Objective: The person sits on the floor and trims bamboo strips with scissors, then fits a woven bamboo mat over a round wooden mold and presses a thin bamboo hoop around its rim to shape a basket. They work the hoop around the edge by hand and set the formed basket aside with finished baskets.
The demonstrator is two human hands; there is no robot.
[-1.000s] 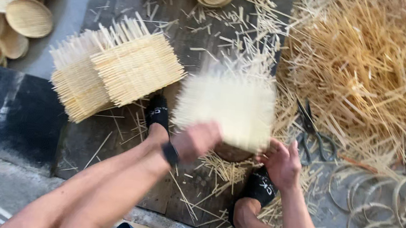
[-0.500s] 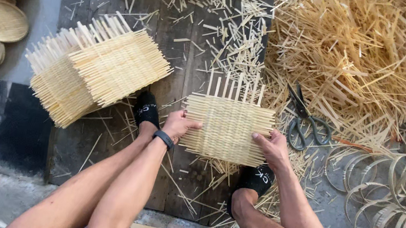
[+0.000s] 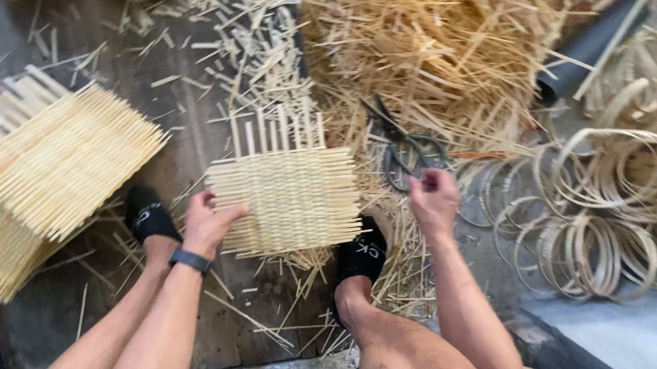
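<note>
I look down from the head camera at a square woven bamboo mat [image 3: 287, 200] lying flat on the dark floor between my two feet in black sandals [image 3: 151, 216]. My left hand [image 3: 211, 221] grips the mat's left edge, fingers curled over the strips and pressed together. My right hand [image 3: 433, 201] is off the mat, just beside its right edge and close to a pair of scissors [image 3: 404, 153]; its fingers look bunched as if pinching something thin, but I cannot tell what. To work well here, I judge the left hand should keep the weave pinned flat so loose strip ends do not shift. A stack of finished mats [image 3: 40, 181] lies well apart to the left; bamboo hoops [image 3: 623, 213] lie to the right.
</note>
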